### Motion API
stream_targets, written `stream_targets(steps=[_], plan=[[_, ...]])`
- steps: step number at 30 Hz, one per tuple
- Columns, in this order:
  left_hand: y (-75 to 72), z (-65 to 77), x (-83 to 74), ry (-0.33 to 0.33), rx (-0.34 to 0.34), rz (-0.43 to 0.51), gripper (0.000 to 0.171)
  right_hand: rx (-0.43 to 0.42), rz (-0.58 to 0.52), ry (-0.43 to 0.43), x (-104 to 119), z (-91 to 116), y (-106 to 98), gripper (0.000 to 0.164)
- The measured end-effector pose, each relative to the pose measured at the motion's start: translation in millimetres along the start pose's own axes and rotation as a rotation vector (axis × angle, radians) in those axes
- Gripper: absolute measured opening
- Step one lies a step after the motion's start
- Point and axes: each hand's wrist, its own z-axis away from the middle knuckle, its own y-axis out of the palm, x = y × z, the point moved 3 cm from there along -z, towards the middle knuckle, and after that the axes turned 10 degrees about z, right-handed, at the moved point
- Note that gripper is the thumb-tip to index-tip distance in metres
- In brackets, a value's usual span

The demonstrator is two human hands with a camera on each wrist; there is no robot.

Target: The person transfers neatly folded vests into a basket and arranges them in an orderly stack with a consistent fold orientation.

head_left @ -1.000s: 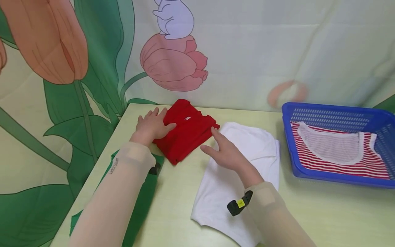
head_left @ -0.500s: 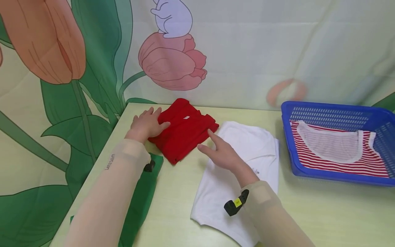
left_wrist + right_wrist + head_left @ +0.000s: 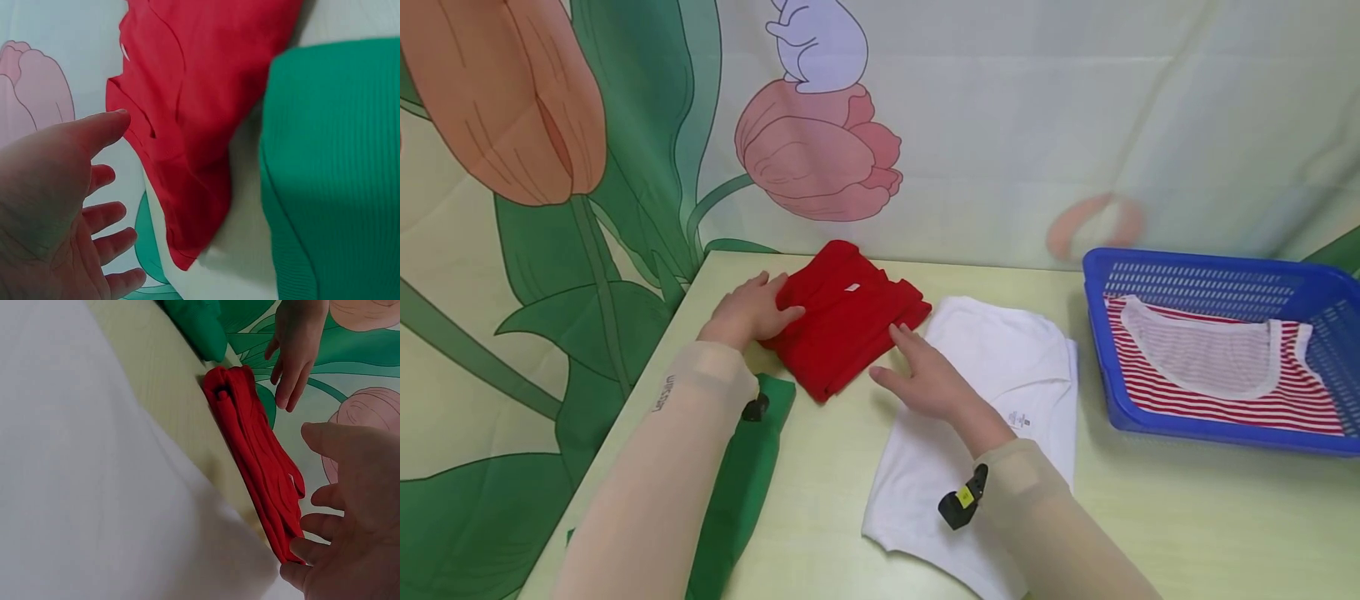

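A folded red garment (image 3: 850, 329) with a small white label lies at the back of the table. My left hand (image 3: 748, 312) hovers at its left edge, fingers spread and loosely bent; in the left wrist view that hand (image 3: 56, 206) grips nothing. Close to the garment's lower right edge is my right hand (image 3: 928, 379), above a folded white garment (image 3: 917, 500). In the right wrist view, the right hand's fingers (image 3: 322, 525) reach beside the folded red layers (image 3: 250, 444); whether the lowest fingertips touch them I cannot tell.
A green garment (image 3: 748, 483) lies at the left, partly under the left forearm. On the right stands a blue plastic basket (image 3: 1225, 437) holding a red-and-white striped top (image 3: 1292, 408). A printed cloth backdrop (image 3: 985, 150) hangs behind the table's back edge.
My left hand has drawn slightly left, off the red garment's upper surface toward its edge. The right hand has shifted left and slightly down, closer to the red garment. The garments stay put.
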Motion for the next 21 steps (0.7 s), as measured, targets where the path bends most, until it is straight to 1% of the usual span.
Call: stream_targets(steps=[5,11,16,21], plan=[[1.4,-1.1,10.0,-0.011,0.022,-0.012,0.084,0.011,0.053,-0.024,3.2,-3.4,4.8,0.079],[5.5,-3.4,16.4,0.001,0.039,-0.021,0.08,0.028,0.139,-0.057,10.5,-7.8,12.5,0.078],[11.4,-7.0,22.5,-0.005,0.054,-0.035,0.08,0.072,0.199,-0.096,18.1,-11.9,20.3,0.076],[17.1,-9.3,27.1,-0.01,0.069,-0.051,0.077,0.104,0.273,-0.12,20.8,-17.0,28.3,0.074]])
